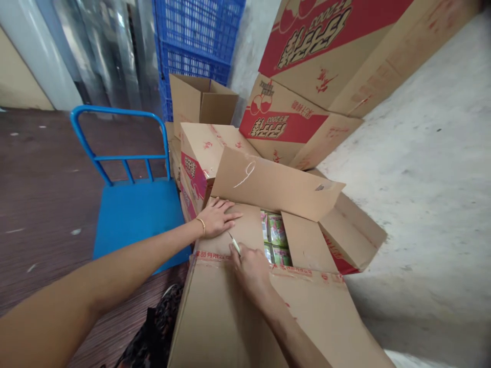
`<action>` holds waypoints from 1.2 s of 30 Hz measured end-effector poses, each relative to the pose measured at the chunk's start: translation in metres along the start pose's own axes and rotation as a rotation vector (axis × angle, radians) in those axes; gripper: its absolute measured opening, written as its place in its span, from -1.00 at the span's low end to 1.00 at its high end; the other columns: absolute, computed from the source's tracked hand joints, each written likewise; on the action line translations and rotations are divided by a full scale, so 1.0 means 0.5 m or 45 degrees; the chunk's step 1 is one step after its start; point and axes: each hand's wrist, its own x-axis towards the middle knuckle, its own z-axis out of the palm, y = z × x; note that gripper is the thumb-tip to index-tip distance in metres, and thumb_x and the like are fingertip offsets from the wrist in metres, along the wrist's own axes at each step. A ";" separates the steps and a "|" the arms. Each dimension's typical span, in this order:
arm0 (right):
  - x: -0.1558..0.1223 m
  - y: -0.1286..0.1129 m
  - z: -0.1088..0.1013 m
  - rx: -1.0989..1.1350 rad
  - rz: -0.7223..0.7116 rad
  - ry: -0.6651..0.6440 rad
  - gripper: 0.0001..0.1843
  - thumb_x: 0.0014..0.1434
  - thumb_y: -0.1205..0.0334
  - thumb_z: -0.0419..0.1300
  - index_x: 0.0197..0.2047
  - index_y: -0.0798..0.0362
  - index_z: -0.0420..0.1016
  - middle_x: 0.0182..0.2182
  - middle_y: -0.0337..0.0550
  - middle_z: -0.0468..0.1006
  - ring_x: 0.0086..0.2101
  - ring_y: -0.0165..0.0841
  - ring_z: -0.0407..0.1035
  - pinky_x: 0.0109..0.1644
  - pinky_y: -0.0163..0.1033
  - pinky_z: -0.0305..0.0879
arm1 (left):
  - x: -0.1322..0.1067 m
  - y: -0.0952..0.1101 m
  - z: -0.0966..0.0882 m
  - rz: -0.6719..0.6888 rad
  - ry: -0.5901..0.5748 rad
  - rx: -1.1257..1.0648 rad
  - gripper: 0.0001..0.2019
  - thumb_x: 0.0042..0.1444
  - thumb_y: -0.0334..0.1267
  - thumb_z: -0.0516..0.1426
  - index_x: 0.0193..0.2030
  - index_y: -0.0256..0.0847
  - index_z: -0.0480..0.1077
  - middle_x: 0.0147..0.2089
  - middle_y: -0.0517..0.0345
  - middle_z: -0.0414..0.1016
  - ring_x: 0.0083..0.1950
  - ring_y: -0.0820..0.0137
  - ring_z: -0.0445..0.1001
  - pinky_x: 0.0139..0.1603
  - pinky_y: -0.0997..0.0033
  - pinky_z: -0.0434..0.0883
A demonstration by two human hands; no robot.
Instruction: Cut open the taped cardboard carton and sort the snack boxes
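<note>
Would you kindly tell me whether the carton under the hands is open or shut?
The carton is partly open: its far flap stands raised, and green packets show between the inner flaps.

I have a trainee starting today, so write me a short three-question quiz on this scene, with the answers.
1. Which hand holds the pale-handled tool?
2. True or false: the left hand rests on a cardboard flap.
3. Where does the blue trolley stand? A: to the person's left. B: to the person's right. C: against the white wall.

Key: 1. The right hand. 2. True. 3. A.
</note>
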 end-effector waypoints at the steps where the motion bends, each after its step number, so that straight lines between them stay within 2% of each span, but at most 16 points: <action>1: -0.010 0.003 -0.009 0.019 0.042 0.033 -0.61 0.38 0.10 -0.07 -0.24 0.03 0.56 -0.39 -0.08 0.63 -0.40 -0.29 0.49 -0.37 -0.26 0.01 | 0.001 -0.003 0.001 -0.006 0.001 0.017 -0.53 0.31 0.05 -0.15 0.31 0.19 0.20 0.39 0.06 0.11 0.37 0.16 0.06 0.39 -0.06 -0.11; 5: -0.042 0.015 -0.039 0.099 0.138 0.212 -0.60 0.37 0.10 -0.08 -0.28 0.04 0.53 -0.43 -0.09 0.61 -0.42 -0.30 0.46 -0.41 -0.26 -0.05 | 0.002 -0.010 -0.002 -0.055 -0.007 0.107 -0.52 0.29 0.04 -0.11 0.32 0.11 0.22 0.39 -0.01 0.10 0.38 0.13 0.06 0.39 -0.07 -0.11; 9: -0.042 0.009 -0.030 0.227 0.123 0.268 -0.59 0.37 0.11 -0.08 -0.34 0.04 0.51 -0.47 -0.12 0.58 -0.46 -0.33 0.42 -0.42 -0.28 -0.05 | -0.008 -0.012 -0.010 -0.030 -0.032 0.115 -0.51 0.31 0.00 -0.15 0.34 0.09 0.18 0.41 -0.05 0.07 0.41 0.12 0.03 0.38 -0.10 -0.12; 11: -0.034 0.002 -0.016 0.279 0.058 0.279 -0.63 0.36 0.15 -0.07 -0.32 0.03 0.51 -0.45 -0.14 0.58 -0.45 -0.35 0.41 -0.41 -0.29 -0.02 | -0.016 -0.016 -0.011 -0.023 -0.029 0.124 -0.52 0.32 -0.02 -0.17 0.34 0.10 0.18 0.41 -0.04 0.07 0.41 0.13 0.03 0.38 -0.11 -0.11; 15: -0.004 0.008 0.007 0.284 -0.208 0.228 -0.73 0.34 0.18 -0.01 -0.21 0.03 0.50 -0.35 -0.16 0.61 -0.36 -0.39 0.43 -0.33 -0.33 0.09 | -0.016 -0.047 -0.005 -0.067 0.022 0.106 -0.51 0.28 0.02 -0.18 0.29 0.13 0.25 0.41 0.05 0.10 0.40 0.16 0.06 0.38 -0.08 -0.09; 18: 0.025 0.060 0.006 0.277 -0.148 0.197 -0.65 0.37 0.06 -0.06 -0.16 0.03 0.49 -0.31 -0.15 0.61 -0.36 -0.38 0.44 -0.35 -0.33 0.11 | 0.011 -0.095 -0.022 -0.042 -0.068 0.010 -0.42 0.22 0.12 -0.19 0.27 0.02 0.30 0.40 0.04 0.12 0.38 0.11 0.11 0.37 -0.06 -0.01; 20: 0.034 0.118 -0.002 0.278 -0.032 0.166 -0.61 0.37 0.01 -0.07 -0.18 0.02 0.50 -0.34 -0.14 0.61 -0.37 -0.36 0.44 -0.37 -0.32 0.10 | 0.037 -0.121 -0.059 -0.066 -0.211 -0.191 -0.33 0.20 0.20 -0.23 0.22 -0.09 0.37 0.34 0.02 0.24 0.31 0.15 0.23 0.34 0.07 0.12; 22: 0.032 0.182 -0.006 0.294 0.036 0.161 -0.62 0.36 0.01 -0.05 -0.21 0.03 0.52 -0.36 -0.13 0.60 -0.38 -0.36 0.43 -0.35 -0.33 0.10 | 0.067 -0.124 -0.109 -0.209 -0.296 -0.433 -0.26 0.20 0.24 -0.28 0.22 -0.20 0.34 0.23 0.00 0.39 0.15 0.23 0.40 0.22 0.23 0.30; 24: 0.023 0.236 -0.001 0.364 0.045 0.204 -0.61 0.38 0.04 -0.06 -0.23 0.04 0.52 -0.38 -0.16 0.60 -0.39 -0.39 0.41 -0.32 -0.35 0.10 | 0.101 -0.092 -0.152 -0.337 -0.265 -0.515 -0.29 0.20 0.23 -0.23 0.20 -0.24 0.34 0.15 0.02 0.46 0.06 0.25 0.47 0.12 0.31 0.38; 25: 0.019 0.254 0.005 0.409 0.034 0.239 -0.61 0.39 0.06 -0.08 -0.23 0.04 0.51 -0.39 -0.18 0.59 -0.39 -0.41 0.40 -0.31 -0.37 0.10 | 0.122 -0.064 -0.163 -0.335 -0.227 -0.481 -0.33 0.20 0.20 -0.18 0.17 -0.24 0.37 0.14 0.03 0.47 0.06 0.24 0.46 0.13 0.30 0.37; 27: 0.010 0.270 0.021 0.468 0.005 0.329 -0.62 0.40 0.10 -0.08 -0.26 0.05 0.49 -0.39 -0.20 0.58 -0.39 -0.43 0.38 -0.27 -0.38 0.09 | 0.171 0.007 -0.157 -0.161 -0.160 -0.340 -0.42 0.21 0.10 -0.14 0.09 -0.23 0.45 0.14 0.04 0.47 0.16 0.21 0.39 0.23 0.24 0.29; 29: 0.005 0.264 0.037 0.462 0.014 0.425 -0.65 0.38 0.15 -0.06 -0.30 0.07 0.47 -0.38 -0.19 0.58 -0.37 -0.43 0.37 -0.23 -0.36 0.08 | 0.228 0.081 -0.115 0.114 -0.101 -0.224 -0.40 0.24 0.02 -0.21 0.12 -0.27 0.43 0.14 -0.02 0.45 0.19 0.21 0.34 0.27 0.17 0.25; 31: 0.003 0.250 0.047 0.425 0.039 0.500 -0.71 0.35 0.20 -0.02 -0.32 0.08 0.45 -0.37 -0.18 0.57 -0.35 -0.42 0.38 -0.21 -0.32 0.07 | 0.289 0.141 -0.056 0.340 -0.056 -0.135 -0.40 0.25 -0.02 -0.24 0.22 -0.24 0.36 0.23 -0.07 0.35 0.29 0.19 0.22 0.33 0.10 0.17; 34: 0.005 0.242 0.051 0.364 -0.030 0.519 -0.78 0.30 0.23 0.03 -0.33 0.07 0.43 -0.36 -0.18 0.58 -0.31 -0.39 0.39 -0.19 -0.28 0.05 | 0.367 0.196 0.017 0.568 -0.106 -0.059 -0.44 0.29 -0.03 -0.24 0.32 -0.10 0.25 0.37 -0.04 0.14 0.43 0.16 -0.02 0.40 0.04 0.03; 36: 0.010 0.246 0.048 0.304 -0.091 0.499 -0.82 0.28 0.22 0.05 -0.31 0.07 0.43 -0.34 -0.16 0.58 -0.29 -0.36 0.40 -0.20 -0.25 0.05 | 0.402 0.218 0.041 0.657 -0.179 0.008 -0.46 0.29 -0.01 -0.22 0.34 0.01 0.20 0.41 0.02 0.06 0.45 0.16 -0.07 0.42 0.01 -0.04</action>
